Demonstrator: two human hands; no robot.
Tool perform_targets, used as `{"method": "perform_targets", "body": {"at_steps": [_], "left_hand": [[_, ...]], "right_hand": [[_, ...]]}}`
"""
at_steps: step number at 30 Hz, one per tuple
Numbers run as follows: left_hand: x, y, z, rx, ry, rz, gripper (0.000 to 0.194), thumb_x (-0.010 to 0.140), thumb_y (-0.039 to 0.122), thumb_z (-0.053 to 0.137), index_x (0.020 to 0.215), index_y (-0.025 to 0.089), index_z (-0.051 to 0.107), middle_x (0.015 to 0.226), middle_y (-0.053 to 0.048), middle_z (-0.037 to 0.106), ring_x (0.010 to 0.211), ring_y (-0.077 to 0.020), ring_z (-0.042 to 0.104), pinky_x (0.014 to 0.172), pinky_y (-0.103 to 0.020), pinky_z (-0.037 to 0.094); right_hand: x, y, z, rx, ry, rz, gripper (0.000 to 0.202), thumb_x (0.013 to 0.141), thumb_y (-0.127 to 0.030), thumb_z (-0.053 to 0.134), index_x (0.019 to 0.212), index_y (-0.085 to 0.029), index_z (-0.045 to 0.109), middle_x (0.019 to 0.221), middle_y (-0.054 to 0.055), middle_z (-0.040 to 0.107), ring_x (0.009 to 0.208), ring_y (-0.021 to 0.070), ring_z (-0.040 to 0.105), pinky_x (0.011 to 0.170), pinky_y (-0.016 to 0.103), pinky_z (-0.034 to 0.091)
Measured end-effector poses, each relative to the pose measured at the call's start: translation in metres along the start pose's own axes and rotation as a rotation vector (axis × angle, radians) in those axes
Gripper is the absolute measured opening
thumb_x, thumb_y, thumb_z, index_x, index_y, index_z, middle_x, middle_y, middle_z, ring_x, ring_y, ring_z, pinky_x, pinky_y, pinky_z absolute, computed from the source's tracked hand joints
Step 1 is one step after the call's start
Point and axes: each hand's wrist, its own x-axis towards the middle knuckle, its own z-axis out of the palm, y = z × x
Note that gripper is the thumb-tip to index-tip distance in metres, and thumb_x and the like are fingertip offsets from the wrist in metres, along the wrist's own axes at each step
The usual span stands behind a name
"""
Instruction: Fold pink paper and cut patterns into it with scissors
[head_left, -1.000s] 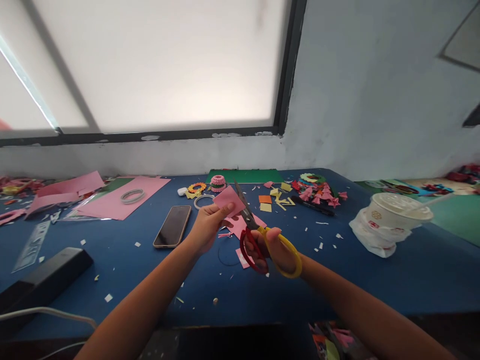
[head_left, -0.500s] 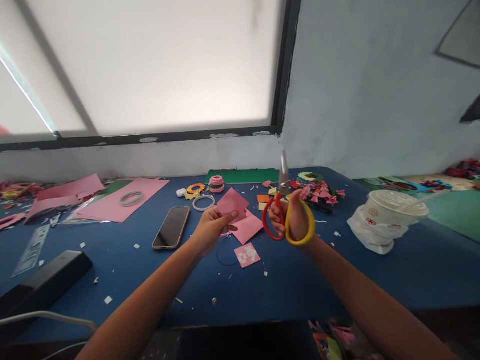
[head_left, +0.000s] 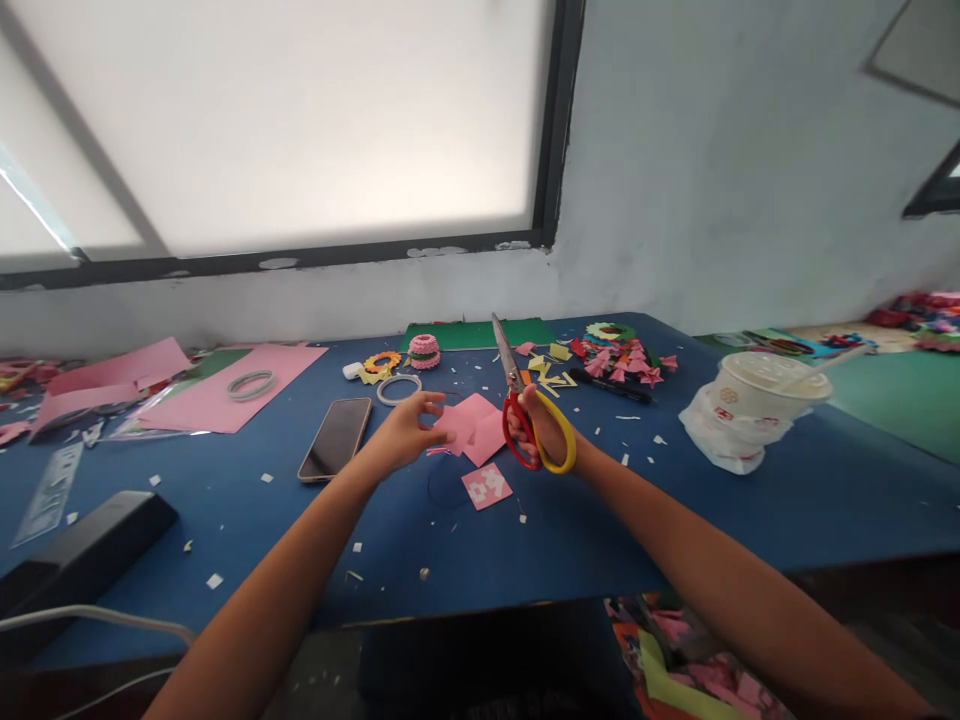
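Observation:
My right hand [head_left: 536,425] is closed around the scissors [head_left: 510,360], whose handles are red and yellow. Their blades point up and to the left and look closed together. To the left, my left hand [head_left: 414,430] has its fingers apart with nothing between them. It hovers at the left edge of some pink paper pieces [head_left: 480,415] lying on the table. Just below them, nearer to me, is a small pink square with white cut-out shapes [head_left: 487,486].
On the blue table [head_left: 570,550] lie a phone [head_left: 335,439], a tape roll [head_left: 399,389] and a black marker [head_left: 611,386]. Pink paper stars [head_left: 622,360] are heaped at the back. A bagged cup [head_left: 757,405] stands right; a black box [head_left: 90,550] sits left.
My left hand has let go of a pink paper square, which now lies with the other pink paper. The scissors in my right hand have swung to the left. The view has shifted slightly.

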Motion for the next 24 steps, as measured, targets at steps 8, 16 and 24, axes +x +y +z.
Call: {"method": "perform_targets", "body": {"at_steps": [8,16,24], "left_hand": [[-0.004,0.018,-0.006,-0.407,0.053,0.051,0.053,0.060,0.026,0.075,0.107,0.013,0.054,0.069,-0.004,0.068,0.066,-0.0161,0.065,0.070,-0.030,0.051],[-0.006,0.022,-0.008,-0.438,0.079,0.195,0.016,0.063,0.027,0.073,0.057,0.016,0.062,0.054,0.002,0.061,0.055,-0.0093,0.059,0.063,-0.022,0.051],[-0.006,0.023,-0.011,-0.441,0.170,0.228,0.027,0.062,0.036,0.073,0.076,0.014,0.070,0.066,-0.002,0.067,0.060,-0.0131,0.063,0.069,-0.027,0.052]], "right_hand": [[-0.013,-0.006,0.015,0.038,-0.178,0.087,0.073,0.048,-0.090,0.029,0.059,-0.018,0.038,0.041,-0.010,0.033,0.025,0.0022,0.028,0.021,0.015,0.027],[-0.014,-0.001,0.013,-0.064,-0.256,0.056,0.071,0.054,-0.088,0.029,0.062,-0.018,0.038,0.044,-0.010,0.033,0.026,0.0027,0.027,0.021,0.016,0.027],[-0.014,0.001,0.009,-0.054,-0.393,0.025,0.076,0.046,-0.090,0.023,0.065,-0.018,0.037,0.050,-0.009,0.033,0.031,0.0016,0.027,0.026,0.015,0.025]]}}
